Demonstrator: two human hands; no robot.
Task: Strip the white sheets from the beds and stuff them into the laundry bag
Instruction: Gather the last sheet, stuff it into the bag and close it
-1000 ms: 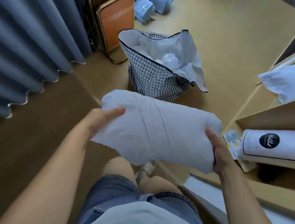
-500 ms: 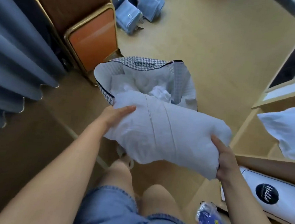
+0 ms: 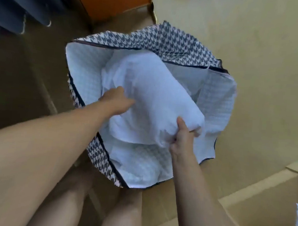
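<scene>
A person's right hand [image 3: 182,138] is gripping one end of the bundled white sheet [image 3: 153,95], fingers clamped on cloth. The left hand [image 3: 116,101] is pressing the other end, fingers hidden, seemingly steadying it inside the open houndstooth laundry bag [image 3: 168,41] for stuffing.

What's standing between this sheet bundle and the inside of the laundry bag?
Nothing visible. The laundry bag gapes open and the sheet bundle sits within its rim, gripped by the left hand and right hand. Only more white linen lies beneath.
</scene>
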